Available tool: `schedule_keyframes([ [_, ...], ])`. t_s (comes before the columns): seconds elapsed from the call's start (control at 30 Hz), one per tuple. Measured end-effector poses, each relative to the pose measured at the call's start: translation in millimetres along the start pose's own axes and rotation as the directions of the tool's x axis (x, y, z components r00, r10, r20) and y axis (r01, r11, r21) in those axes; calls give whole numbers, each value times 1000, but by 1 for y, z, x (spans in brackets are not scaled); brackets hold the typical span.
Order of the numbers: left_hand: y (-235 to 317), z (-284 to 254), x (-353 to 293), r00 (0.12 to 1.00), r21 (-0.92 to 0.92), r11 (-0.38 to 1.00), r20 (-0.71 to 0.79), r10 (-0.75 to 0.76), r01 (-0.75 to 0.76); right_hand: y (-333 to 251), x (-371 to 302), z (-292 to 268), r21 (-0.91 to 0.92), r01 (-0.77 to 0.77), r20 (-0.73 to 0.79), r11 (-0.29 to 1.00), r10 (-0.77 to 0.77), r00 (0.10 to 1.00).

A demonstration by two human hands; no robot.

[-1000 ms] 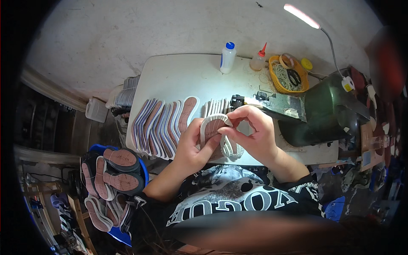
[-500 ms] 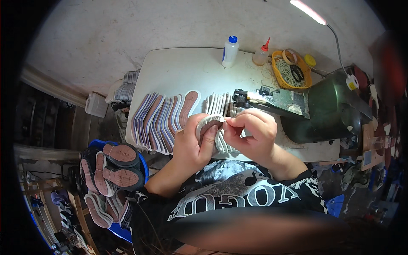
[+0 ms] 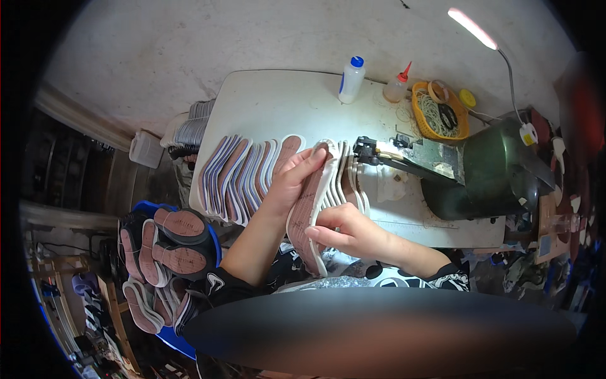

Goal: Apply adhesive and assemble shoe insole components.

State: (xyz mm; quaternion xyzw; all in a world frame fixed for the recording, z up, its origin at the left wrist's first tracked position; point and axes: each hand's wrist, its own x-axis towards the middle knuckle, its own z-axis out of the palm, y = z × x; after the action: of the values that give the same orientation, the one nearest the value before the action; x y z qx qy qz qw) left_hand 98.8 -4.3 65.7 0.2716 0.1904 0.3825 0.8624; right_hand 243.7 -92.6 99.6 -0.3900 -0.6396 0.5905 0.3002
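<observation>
A shoe insole (image 3: 302, 221) with a brown face and a white rim is held lengthwise over the table's front edge. My left hand (image 3: 295, 180) grips its far end, the thumb pressed on the brown face. Lower down, my right hand (image 3: 344, 228) pinches the insole's right rim near its middle; the fingers' far side is hidden. Behind the insole stands a row of white-edged insoles (image 3: 353, 183). To the left of my left hand, a longer row of brown, white and bluish insoles (image 3: 230, 183) stands on edge.
On the white table (image 3: 271, 95) are a white bottle (image 3: 351, 82), a red-tipped bottle (image 3: 398, 88) and a yellow basket (image 3: 420, 120) of cords. A green machine (image 3: 492, 164) with a black arm (image 3: 404, 161) stands right. A blue tub (image 3: 216, 243) of soles sits left, below the table.
The insole, bent in my hands before, is now stretched out straight. My left hand is at its far end, and my right hand has come down nearer to me along its edge.
</observation>
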Motion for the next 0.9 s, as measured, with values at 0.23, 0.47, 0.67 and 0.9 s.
schedule_keyframes([
  [0.23,-16,-11,32,975,99,974,-113,-192,203,28,-2,6,455,-105,-83,884,160,984],
  [0.47,-27,-27,41,888,39,931,288,-358,362,28,-9,-5,532,53,-200,845,65,978],
  [0.67,-31,-10,29,929,38,950,198,-311,310,17,-12,-34,472,57,-385,880,148,911],
  [0.9,-21,-12,27,989,369,929,142,-31,-24,-18,5,-64,-348,-363,-364,864,232,902],
])
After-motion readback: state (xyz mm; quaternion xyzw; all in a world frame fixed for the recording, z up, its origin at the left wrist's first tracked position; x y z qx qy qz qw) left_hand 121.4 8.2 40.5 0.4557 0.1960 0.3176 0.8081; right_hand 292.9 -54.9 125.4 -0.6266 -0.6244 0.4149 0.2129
